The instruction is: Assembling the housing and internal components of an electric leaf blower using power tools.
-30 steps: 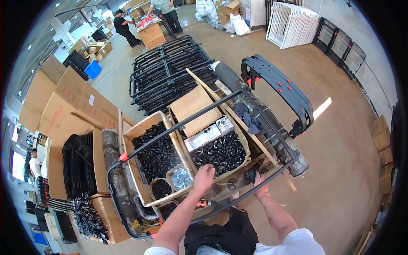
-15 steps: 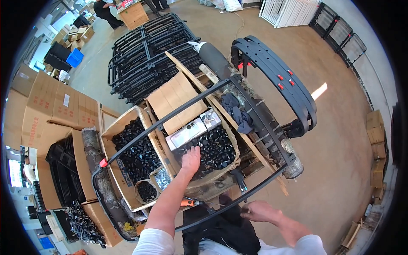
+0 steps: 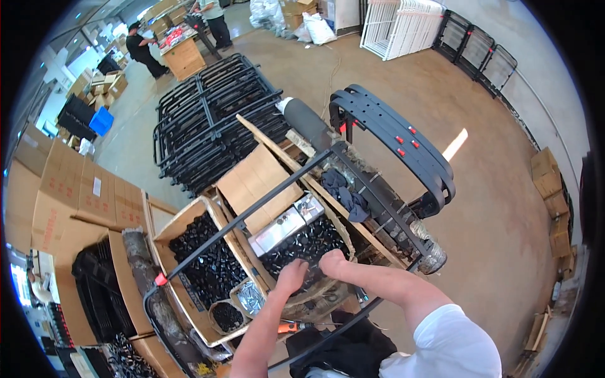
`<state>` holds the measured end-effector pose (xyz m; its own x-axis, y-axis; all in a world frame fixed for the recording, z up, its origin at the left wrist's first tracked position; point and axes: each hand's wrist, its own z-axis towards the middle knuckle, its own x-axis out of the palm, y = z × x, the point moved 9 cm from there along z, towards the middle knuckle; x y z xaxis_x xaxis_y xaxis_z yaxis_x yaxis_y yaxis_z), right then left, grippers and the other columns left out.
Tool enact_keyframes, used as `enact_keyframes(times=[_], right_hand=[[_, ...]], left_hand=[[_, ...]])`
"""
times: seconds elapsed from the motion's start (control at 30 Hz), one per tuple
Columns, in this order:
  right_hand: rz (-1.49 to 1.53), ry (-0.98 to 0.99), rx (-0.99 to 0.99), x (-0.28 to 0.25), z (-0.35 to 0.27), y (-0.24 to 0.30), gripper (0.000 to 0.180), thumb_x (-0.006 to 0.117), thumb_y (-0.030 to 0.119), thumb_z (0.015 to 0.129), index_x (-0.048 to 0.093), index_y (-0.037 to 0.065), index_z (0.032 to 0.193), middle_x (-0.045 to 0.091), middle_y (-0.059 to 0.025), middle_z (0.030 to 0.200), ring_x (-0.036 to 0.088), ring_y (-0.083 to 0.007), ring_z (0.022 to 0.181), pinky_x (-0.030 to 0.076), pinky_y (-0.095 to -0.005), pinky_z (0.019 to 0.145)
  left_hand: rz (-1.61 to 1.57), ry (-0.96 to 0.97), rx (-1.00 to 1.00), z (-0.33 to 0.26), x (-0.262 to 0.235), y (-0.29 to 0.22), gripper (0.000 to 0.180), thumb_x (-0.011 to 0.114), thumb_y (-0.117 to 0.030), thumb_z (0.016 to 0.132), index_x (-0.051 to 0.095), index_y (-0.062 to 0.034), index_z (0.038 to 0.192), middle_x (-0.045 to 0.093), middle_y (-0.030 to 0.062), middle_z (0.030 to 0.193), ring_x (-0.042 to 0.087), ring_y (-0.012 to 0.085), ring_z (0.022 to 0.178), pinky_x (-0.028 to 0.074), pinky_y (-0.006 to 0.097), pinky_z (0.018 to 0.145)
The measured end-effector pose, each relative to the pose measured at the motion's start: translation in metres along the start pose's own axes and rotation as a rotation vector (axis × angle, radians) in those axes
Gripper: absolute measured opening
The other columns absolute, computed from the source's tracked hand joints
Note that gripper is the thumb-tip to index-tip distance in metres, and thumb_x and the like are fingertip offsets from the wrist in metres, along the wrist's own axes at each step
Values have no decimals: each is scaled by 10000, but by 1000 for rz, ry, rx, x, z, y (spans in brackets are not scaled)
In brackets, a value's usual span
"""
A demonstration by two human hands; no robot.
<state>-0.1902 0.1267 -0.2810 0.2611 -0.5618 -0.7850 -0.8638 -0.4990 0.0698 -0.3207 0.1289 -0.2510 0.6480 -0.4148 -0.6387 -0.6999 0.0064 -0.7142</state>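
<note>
Facing each other low over the middle of the frame, the left hand (image 3: 293,276) and the right hand (image 3: 333,261) sit close together but apart, at the near edge of a pile of small black parts (image 3: 309,240). The pile fills an open carton (image 3: 350,247) at the centre of the frame, and most of it lies up-frame from both hands. Spread as it is, it runs on a slant from lower left to upper right, alongside a silver metal box (image 3: 277,232) that borders its upper left side; single parts are too small to tell how each one points. The right hand is a little higher in the frame and nearer the pile's right end, while the left is nearer its lower left. The right hand's fingers are curled in; the left's bend downward, partly hidden. Whether either pinches a part, I cannot tell.

To the left is a second carton of black parts (image 3: 208,258), with a small tub of silver screws (image 3: 251,297) at its lower right. A dark metal frame (image 3: 252,214) crosses above both cartons, and an orange-handled tool (image 3: 290,327) lies below the hands.
</note>
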Motion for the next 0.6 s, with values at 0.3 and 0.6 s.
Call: enact_keyframes(times=[0.3, 0.6], right_hand=[[429, -230, -124, -59, -50, -20, 216, 679, 207, 907, 695, 48, 1051, 734, -177, 1002, 733, -377, 937, 593, -495, 796], [980, -586, -43, -97, -226, -60, 329, 677, 264, 984, 710, 98, 1265, 657, -175, 1193, 656, -383, 1114, 555, -452, 959]], left_hand=[[-244, -229, 145, 91, -99, -124, 290, 605, -249, 1072, 673, -68, 1288, 731, 152, 949, 715, 281, 879, 551, 393, 803], [-81, -395, 343, 258, -134, -215, 336, 581, -245, 1067, 654, -47, 1328, 706, 209, 1294, 670, 402, 1204, 523, 450, 1012]])
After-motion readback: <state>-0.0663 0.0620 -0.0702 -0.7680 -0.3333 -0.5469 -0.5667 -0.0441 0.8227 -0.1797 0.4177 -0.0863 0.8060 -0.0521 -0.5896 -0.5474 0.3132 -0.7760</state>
